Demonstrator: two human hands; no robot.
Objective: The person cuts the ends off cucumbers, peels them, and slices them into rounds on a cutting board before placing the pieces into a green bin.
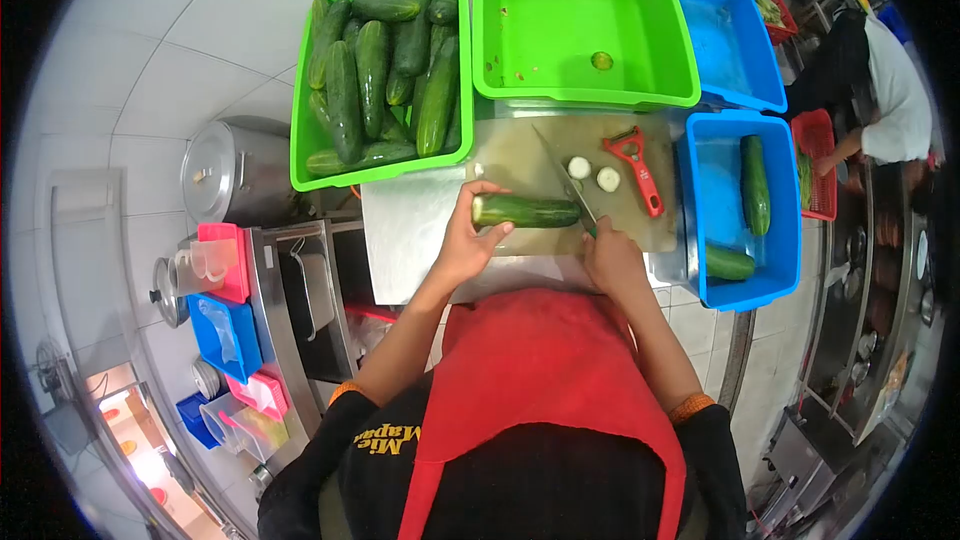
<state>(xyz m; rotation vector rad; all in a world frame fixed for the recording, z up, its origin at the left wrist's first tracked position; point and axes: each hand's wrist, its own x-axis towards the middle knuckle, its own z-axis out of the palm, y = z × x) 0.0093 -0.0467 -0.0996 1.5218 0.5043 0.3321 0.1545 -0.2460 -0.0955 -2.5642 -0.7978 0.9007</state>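
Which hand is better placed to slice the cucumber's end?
Probably the right hand: it holds the knife at the cucumber's end, while the left hand steadies it.

I am seeing a cucumber (527,210) lying on the cutting board (520,165), between my left hand (465,245) and my right hand (612,258). A peeler (637,165) is lying to its right. Behind the board, a tub (300,155) is holding many cucumbers, left of another tub (585,95). A bin (790,230) is sitting at the right.
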